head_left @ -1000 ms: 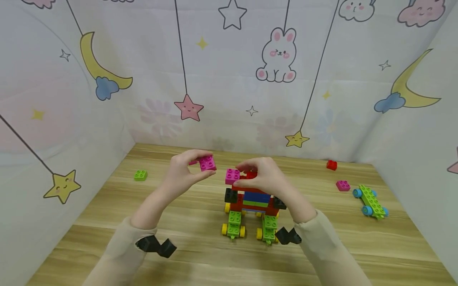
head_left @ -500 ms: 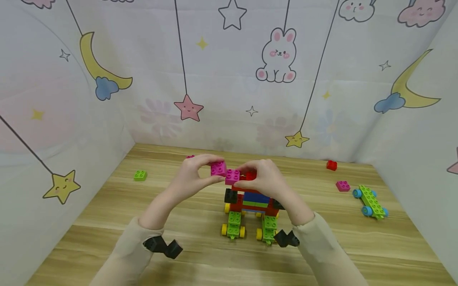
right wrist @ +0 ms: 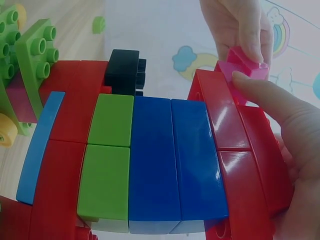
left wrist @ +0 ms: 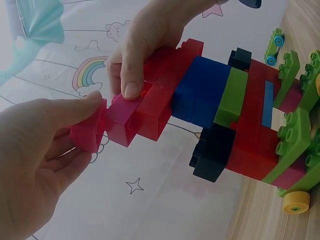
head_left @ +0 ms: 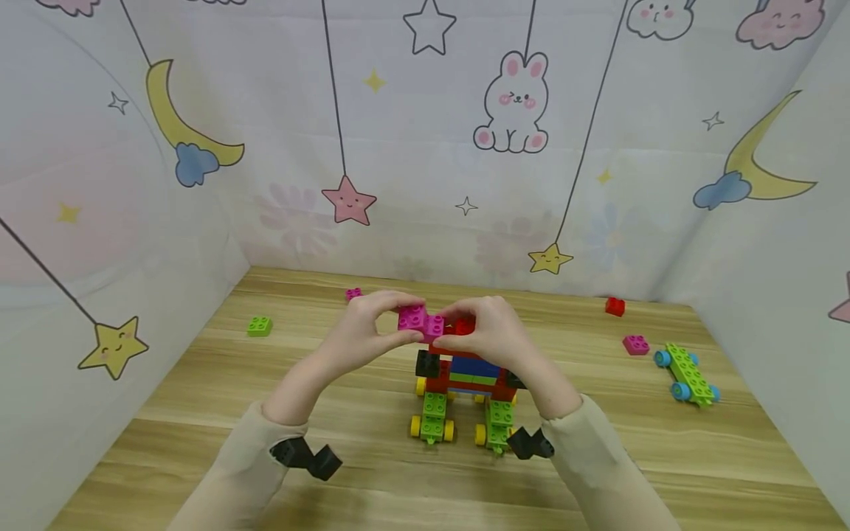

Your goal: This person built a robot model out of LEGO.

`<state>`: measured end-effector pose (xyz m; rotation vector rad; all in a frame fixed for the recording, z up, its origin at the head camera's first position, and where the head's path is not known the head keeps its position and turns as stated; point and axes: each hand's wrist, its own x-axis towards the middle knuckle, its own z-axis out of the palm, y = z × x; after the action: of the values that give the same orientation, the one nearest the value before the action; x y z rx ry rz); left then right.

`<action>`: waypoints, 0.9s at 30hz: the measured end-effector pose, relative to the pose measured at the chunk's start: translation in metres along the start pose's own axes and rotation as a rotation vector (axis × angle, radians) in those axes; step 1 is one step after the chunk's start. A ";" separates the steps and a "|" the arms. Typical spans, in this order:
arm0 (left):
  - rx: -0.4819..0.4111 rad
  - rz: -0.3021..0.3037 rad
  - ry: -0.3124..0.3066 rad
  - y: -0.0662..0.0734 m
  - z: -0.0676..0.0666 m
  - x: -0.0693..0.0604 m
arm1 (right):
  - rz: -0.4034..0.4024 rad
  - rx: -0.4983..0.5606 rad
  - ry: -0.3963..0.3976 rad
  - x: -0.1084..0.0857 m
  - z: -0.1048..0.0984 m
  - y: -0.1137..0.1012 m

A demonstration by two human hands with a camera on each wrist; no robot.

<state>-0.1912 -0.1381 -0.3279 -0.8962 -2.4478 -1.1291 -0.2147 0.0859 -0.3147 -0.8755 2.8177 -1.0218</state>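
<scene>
My left hand (head_left: 364,328) pinches a pink brick (head_left: 412,318) between thumb and fingers. That brick meets a second pink brick (left wrist: 122,122) at the top left of a built block figure; whether their studs are fully joined I cannot tell. My right hand (head_left: 490,332) holds the figure's top, its thumb near the second pink brick and its fingers behind the red bricks (right wrist: 235,117). Below come blue bricks (right wrist: 155,160), green bricks (right wrist: 107,135), black side bricks (left wrist: 215,152) and a red section (left wrist: 252,145). The figure stands on green wheeled bases (head_left: 434,420) with yellow wheels.
On the wooden table (head_left: 372,472) lie a green brick (head_left: 260,327) at left, a small pink brick (head_left: 354,294) behind my left hand, and a red brick (head_left: 614,307), a pink brick (head_left: 636,344) and a green car base (head_left: 689,375) at right. Patterned cloth (head_left: 425,147) encloses the back and sides.
My left hand has moved right with its pink brick, from apart to against the pink brick on the figure. The right hand has stayed at the figure's top.
</scene>
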 end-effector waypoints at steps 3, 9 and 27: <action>0.003 0.002 -0.002 0.000 0.001 0.001 | -0.006 0.001 0.002 0.000 0.000 0.001; 0.017 0.028 -0.008 -0.001 0.001 0.004 | -0.022 0.000 0.014 -0.001 0.001 0.001; 0.015 0.039 -0.057 -0.003 -0.002 0.009 | -0.022 -0.007 0.026 -0.002 0.001 -0.001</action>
<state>-0.2000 -0.1372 -0.3236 -0.9804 -2.4691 -1.0853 -0.2126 0.0859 -0.3151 -0.9024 2.8403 -1.0344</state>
